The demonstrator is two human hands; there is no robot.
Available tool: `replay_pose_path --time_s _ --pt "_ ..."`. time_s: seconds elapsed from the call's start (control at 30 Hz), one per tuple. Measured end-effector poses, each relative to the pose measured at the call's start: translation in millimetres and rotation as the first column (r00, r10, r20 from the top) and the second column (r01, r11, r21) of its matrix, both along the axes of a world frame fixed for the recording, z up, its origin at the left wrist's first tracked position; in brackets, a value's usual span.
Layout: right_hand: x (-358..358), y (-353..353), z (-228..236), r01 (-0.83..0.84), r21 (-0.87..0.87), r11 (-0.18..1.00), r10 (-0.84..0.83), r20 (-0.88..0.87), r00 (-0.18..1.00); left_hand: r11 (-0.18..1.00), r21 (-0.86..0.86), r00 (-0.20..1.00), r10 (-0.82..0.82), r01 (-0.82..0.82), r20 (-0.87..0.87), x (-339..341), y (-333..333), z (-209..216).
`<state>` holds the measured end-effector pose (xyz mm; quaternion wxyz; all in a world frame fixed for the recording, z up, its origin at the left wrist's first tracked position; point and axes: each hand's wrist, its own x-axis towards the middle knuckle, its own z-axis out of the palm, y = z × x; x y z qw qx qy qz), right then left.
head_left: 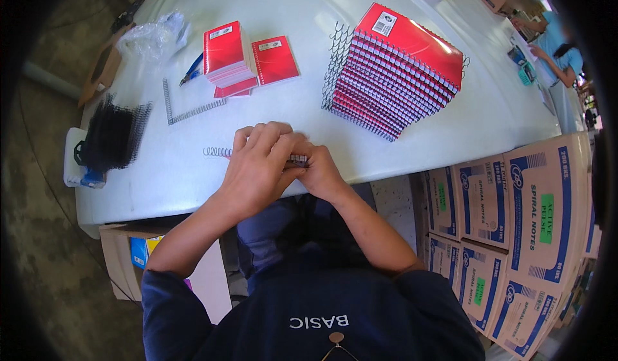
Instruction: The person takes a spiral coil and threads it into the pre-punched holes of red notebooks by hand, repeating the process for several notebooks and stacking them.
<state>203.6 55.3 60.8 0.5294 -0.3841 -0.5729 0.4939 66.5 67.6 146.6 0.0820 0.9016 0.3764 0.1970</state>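
Spiral wire binding [217,152] lies on the white table [277,90] at its near edge, its loose coiled end sticking out to the left of my hands while the rest runs under them. I note my left hand [261,164] arched over the coil with fingers curled down onto it, clenched around whatever sits beneath; a small striped piece [297,159], most likely the bound edge of a notebook, shows between the two hands. My right hand [320,171] is pressed against the left from the right side, fingertips pinching at that same striped edge. How much of the notebook is under the palms I cannot tell.

Taking the spiral wire binding as reference: beyond it and to the right stands a tall slanted stack of red spiral notebooks [396,71], with loose wire coils [336,61] leaning against the stack's left face. Straight beyond it sits a smaller pile of red notebooks [225,55], one red notebook [275,59] lying flat just beside that pile. A bent length of wire comb [187,111] lies beyond and slightly left, with a blue-handled tool [192,70] farther back. Far left, a bundle of black coils [112,135] rests at the table end, and a crumpled clear plastic bag [154,36] sits beyond that. Below and right, printed cardboard cartons [515,219] are stacked against the table. Another person [557,52] works at the far right corner
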Motion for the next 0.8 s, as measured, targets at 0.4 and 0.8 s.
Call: replay_pose_path --time_s 0.4,0.8 --pt "3 0 -3 -0.006 0.029 1.0 0.002 0.13 0.992 0.999 -0.023 0.998 -0.047 0.048 0.052 9 2 6" --pt "4 3 -4 -0.043 0.036 0.998 0.034 0.214 0.976 0.999 0.039 0.999 -0.032 0.03 0.026 5 -4 3"
